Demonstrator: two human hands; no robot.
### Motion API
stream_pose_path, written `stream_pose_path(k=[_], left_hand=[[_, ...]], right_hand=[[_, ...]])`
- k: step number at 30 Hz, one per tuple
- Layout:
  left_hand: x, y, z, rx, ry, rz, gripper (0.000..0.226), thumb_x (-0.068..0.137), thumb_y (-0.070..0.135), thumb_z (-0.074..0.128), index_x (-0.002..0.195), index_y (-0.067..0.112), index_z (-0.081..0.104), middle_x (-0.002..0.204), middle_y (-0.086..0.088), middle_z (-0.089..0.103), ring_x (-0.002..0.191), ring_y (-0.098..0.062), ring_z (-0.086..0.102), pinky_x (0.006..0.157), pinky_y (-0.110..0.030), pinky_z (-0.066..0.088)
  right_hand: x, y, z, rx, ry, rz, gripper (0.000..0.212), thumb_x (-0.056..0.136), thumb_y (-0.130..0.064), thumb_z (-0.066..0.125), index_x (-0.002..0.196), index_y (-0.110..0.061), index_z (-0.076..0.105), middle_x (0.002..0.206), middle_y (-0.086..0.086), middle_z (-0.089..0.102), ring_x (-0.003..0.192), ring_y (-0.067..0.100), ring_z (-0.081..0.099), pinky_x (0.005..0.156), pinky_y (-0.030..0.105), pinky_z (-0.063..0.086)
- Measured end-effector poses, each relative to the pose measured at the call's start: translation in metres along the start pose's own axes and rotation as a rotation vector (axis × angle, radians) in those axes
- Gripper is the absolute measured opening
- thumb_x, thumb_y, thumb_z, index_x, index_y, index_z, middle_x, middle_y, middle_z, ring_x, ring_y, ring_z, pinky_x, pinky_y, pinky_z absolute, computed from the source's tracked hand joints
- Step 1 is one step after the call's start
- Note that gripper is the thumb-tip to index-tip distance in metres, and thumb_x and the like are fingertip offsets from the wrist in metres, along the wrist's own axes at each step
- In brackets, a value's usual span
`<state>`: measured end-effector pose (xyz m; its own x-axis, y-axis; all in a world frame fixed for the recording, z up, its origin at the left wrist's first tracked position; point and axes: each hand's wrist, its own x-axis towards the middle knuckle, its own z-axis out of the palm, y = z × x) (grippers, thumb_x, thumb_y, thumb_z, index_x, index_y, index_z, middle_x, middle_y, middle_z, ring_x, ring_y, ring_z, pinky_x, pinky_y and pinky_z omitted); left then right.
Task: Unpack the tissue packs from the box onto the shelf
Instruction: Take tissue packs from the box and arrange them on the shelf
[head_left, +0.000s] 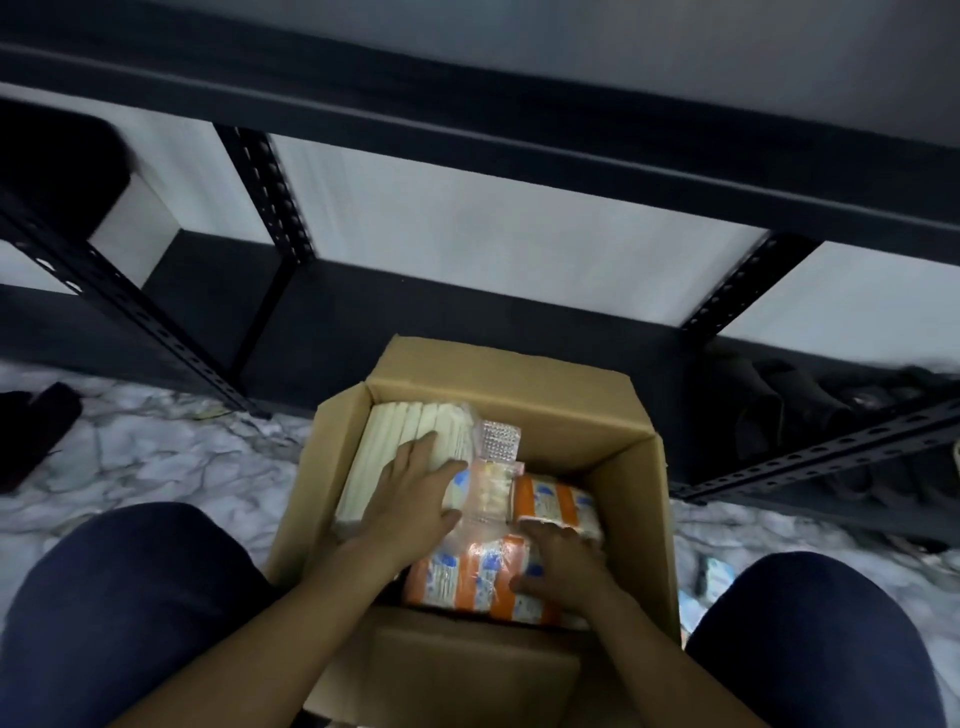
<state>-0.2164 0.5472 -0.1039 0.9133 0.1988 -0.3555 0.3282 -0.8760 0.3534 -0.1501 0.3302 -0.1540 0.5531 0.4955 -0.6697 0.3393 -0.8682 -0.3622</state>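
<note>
An open cardboard box (628, 467) stands on the floor between my knees, right in front of the black metal shelf (332, 322). Inside, a cream-coloured multipack of tissues (400, 431) fills the left side, and orange-and-white tissue packs (467, 577) lie at the right and front. My left hand (415, 499) lies flat with spread fingers on the cream multipack's clear wrapping. My right hand (563, 564) reaches down among the orange packs, fingers curled round the edge of one.
The lowest shelf board is dark; white back panels (519, 249) show behind it. Dark shoes (810, 410) sit under the shelf at right, a dark object (31, 431) lies on the marble-patterned floor at left. Slotted black uprights (275, 192) frame the bay.
</note>
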Motion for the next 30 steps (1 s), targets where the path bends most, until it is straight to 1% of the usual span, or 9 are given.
stream_pose_path(k=[3, 9, 11, 16, 19, 22, 26, 28, 30], left_hand=[[0.002, -0.001, 0.001, 0.002, 0.014, -0.013, 0.061, 0.091, 0.035, 0.062, 0.146, 0.038, 0.036, 0.162, 0.001, 0.004, 0.148, -0.020, 0.006, 0.116, -0.037, 0.022], [0.003, -0.003, -0.003, -0.044, 0.039, -0.023, 0.052, 0.096, 0.020, 0.056, 0.145, 0.032, 0.041, 0.162, 0.003, 0.011, 0.146, -0.016, 0.016, 0.110, -0.034, 0.036], [0.001, -0.004, -0.004, -0.050, 0.043, -0.029, 0.054, 0.097, 0.019, 0.055, 0.147, 0.031, 0.038, 0.162, 0.005, 0.013, 0.146, -0.015, 0.019, 0.109, -0.033, 0.038], [-0.004, -0.001, -0.012, -0.030, 0.093, -0.081, 0.071, 0.095, 0.022, 0.057, 0.154, 0.033, 0.018, 0.156, 0.000, 0.025, 0.139, -0.019, 0.030, 0.101, -0.034, 0.042], [-0.007, 0.000, -0.016, -0.011, 0.127, -0.114, 0.071, 0.095, 0.026, 0.058, 0.153, 0.032, 0.019, 0.151, -0.002, 0.033, 0.134, -0.021, 0.036, 0.098, -0.035, 0.044], [-0.008, 0.000, -0.017, 0.002, 0.122, -0.116, 0.062, 0.095, 0.028, 0.057, 0.150, 0.032, 0.028, 0.148, -0.002, 0.037, 0.129, -0.020, 0.040, 0.098, -0.035, 0.044], [-0.011, 0.000, -0.016, 0.022, 0.129, -0.097, 0.063, 0.095, 0.029, 0.056, 0.151, 0.032, 0.026, 0.147, -0.003, 0.037, 0.128, -0.021, 0.040, 0.098, -0.035, 0.043], [-0.012, -0.001, -0.015, 0.034, 0.120, -0.085, 0.066, 0.094, 0.028, 0.057, 0.151, 0.032, 0.024, 0.147, -0.003, 0.036, 0.129, -0.022, 0.039, 0.100, -0.036, 0.041], [-0.012, 0.000, -0.014, 0.033, 0.104, -0.077, 0.068, 0.093, 0.027, 0.059, 0.151, 0.032, 0.024, 0.149, -0.004, 0.033, 0.132, -0.023, 0.036, 0.103, -0.037, 0.038]], right_hand=[[0.003, -0.003, -0.002, -0.067, 0.011, 0.013, 0.077, 0.079, -0.051, 0.071, 0.146, -0.042, 0.034, 0.150, -0.003, 0.043, 0.137, 0.023, 0.039, 0.114, 0.050, 0.024], [-0.004, -0.009, -0.008, -0.093, 0.080, 0.000, 0.073, 0.077, -0.059, 0.069, 0.143, -0.045, 0.041, 0.144, -0.005, 0.048, 0.134, 0.022, 0.040, 0.113, 0.050, 0.025], [-0.009, -0.012, -0.013, -0.116, 0.117, 0.004, 0.071, 0.078, -0.058, 0.069, 0.142, -0.043, 0.044, 0.142, -0.005, 0.048, 0.133, 0.021, 0.041, 0.113, 0.049, 0.026], [-0.025, -0.009, -0.027, -0.141, 0.206, 0.015, 0.064, 0.075, -0.059, 0.071, 0.134, -0.039, 0.054, 0.137, -0.005, 0.055, 0.131, 0.019, 0.045, 0.113, 0.047, 0.025], [-0.035, -0.013, -0.035, -0.131, 0.245, 0.022, 0.057, 0.074, -0.058, 0.073, 0.124, -0.036, 0.061, 0.130, -0.005, 0.058, 0.124, 0.016, 0.049, 0.111, 0.044, 0.028], [-0.043, -0.019, -0.044, -0.166, 0.275, 0.053, 0.056, 0.071, -0.059, 0.075, 0.119, -0.034, 0.063, 0.122, -0.006, 0.061, 0.116, 0.016, 0.053, 0.105, 0.043, 0.034], [-0.053, -0.018, -0.063, -0.171, 0.277, 0.128, 0.057, 0.067, -0.061, 0.076, 0.113, -0.030, 0.066, 0.110, -0.006, 0.066, 0.104, 0.016, 0.061, 0.096, 0.039, 0.044], [-0.061, -0.016, -0.076, -0.167, 0.286, 0.171, 0.053, 0.068, -0.060, 0.076, 0.109, -0.028, 0.067, 0.108, -0.005, 0.067, 0.101, 0.017, 0.062, 0.085, 0.035, 0.047], [-0.069, -0.012, -0.091, -0.139, 0.321, 0.239, 0.052, 0.071, -0.062, 0.074, 0.107, -0.025, 0.066, 0.106, -0.004, 0.066, 0.098, 0.018, 0.062, 0.074, 0.032, 0.043]])
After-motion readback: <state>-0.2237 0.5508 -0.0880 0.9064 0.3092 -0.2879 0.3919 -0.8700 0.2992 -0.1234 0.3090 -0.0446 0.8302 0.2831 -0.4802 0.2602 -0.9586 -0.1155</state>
